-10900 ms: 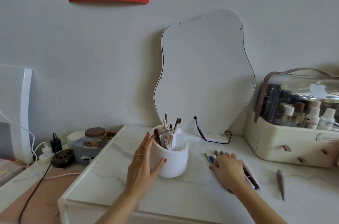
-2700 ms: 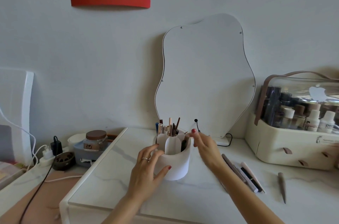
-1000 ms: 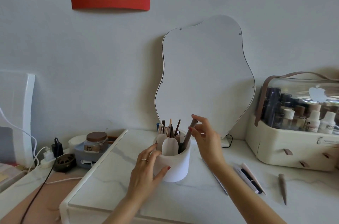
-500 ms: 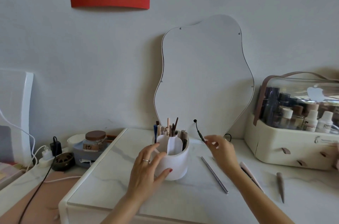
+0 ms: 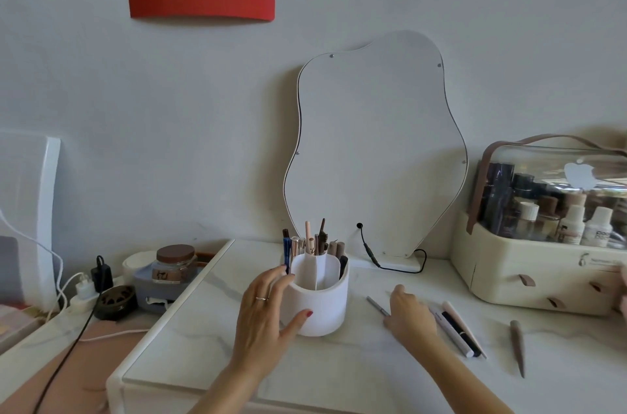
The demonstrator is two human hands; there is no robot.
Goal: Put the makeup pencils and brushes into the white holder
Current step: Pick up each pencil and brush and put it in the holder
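Note:
The white holder (image 5: 319, 308) stands upright on the marble tabletop (image 5: 210, 339), with several pencils and brushes (image 5: 314, 242) standing in its back compartments. My left hand (image 5: 268, 318) cups the holder's left side, thumb on its front. My right hand (image 5: 410, 315) lies palm down to the right of the holder, fingers curled onto a thin grey pencil (image 5: 377, 305) that lies flat; only its far end shows. Just right of that hand lie a white pencil and a black one (image 5: 458, 330) side by side. A brown tapered pencil (image 5: 517, 345) lies farther right.
A wavy mirror (image 5: 373, 149) leans on the wall behind the holder, its black cable (image 5: 371, 256) trailing on the tabletop. A cream cosmetics case (image 5: 543, 264) fills the right. A jar (image 5: 174, 261), chargers and cords sit lower at the left, past the tabletop's edge.
My right hand put a brown pencil into the holder, then came down to the right onto the thin grey pencil. My left hand has stayed on the holder.

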